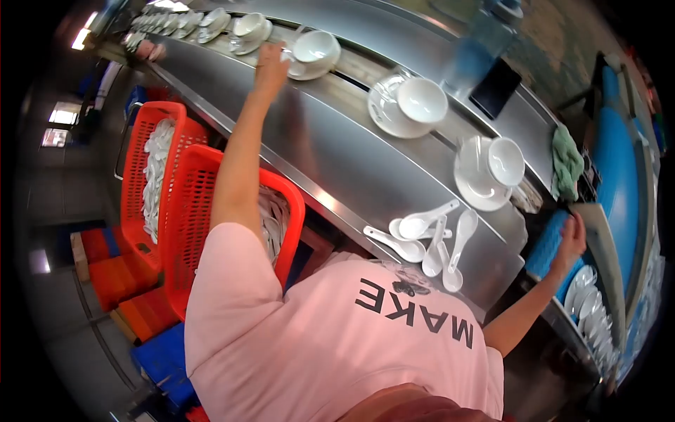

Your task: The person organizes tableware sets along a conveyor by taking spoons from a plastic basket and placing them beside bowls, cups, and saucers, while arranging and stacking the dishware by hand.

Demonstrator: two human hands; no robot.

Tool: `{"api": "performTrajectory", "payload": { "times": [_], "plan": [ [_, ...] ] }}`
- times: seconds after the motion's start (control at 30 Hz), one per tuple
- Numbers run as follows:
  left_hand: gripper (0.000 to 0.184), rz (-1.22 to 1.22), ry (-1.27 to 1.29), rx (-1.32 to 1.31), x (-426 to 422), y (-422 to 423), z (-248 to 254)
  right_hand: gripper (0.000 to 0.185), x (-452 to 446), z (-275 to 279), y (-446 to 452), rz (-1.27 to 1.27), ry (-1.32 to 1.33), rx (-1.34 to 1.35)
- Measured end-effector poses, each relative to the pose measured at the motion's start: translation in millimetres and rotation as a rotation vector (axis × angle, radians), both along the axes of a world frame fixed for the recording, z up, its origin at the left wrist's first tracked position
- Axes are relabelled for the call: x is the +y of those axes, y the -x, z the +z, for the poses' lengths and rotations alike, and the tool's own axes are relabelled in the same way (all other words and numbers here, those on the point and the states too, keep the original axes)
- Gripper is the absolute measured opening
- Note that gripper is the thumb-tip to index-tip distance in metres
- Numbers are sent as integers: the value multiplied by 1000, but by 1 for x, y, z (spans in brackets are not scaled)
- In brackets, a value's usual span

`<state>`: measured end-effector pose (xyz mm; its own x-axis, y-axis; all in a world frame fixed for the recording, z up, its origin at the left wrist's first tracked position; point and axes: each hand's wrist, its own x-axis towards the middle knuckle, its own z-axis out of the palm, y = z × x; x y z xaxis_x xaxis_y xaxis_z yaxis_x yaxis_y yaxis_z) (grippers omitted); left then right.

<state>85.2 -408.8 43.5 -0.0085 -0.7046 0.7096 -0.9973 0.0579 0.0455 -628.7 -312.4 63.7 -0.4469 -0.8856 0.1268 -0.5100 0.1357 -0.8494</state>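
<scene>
My left hand (271, 70) reaches far along the steel counter, its fingers closed at the edge of a white saucer (307, 72) that carries a white bowl (314, 46). A small pale bit shows at the fingertips, too small to name. My right hand (572, 243) is out to the right beside a blue textured block (548, 243), its fingers stretched and nothing visible in them. Nearer my body, several white spoons (427, 219) lie in a loose pile. Two more saucers with bowls stand on the strip, one bowl (422, 100) in the middle and another bowl (505, 161) closer to me.
Several more bowl sets (186, 24) line the strip at the far left. Below the counter edge stand two red baskets (292, 193) holding white spoons. A dark phone (495, 88), a clear bottle (481, 53), a green cloth (564, 158) and stacked white dishes (587, 302) are to the right.
</scene>
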Motion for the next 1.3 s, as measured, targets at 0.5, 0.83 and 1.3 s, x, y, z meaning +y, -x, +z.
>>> {"api": "performTrajectory", "payload": {
  "times": [0.5, 0.83, 1.3],
  "plan": [
    [15, -638, -1178, 350, 158, 285, 40, 52, 137, -58, 345, -482, -489, 55],
    [20, 241, -825, 391, 83, 103, 38, 44, 108, -18, 164, -159, 30, -453],
    [27, -551, -1137, 459, 163, 299, 52, 49, -36, -35, -69, 423, -226, -561]
  ]
}}
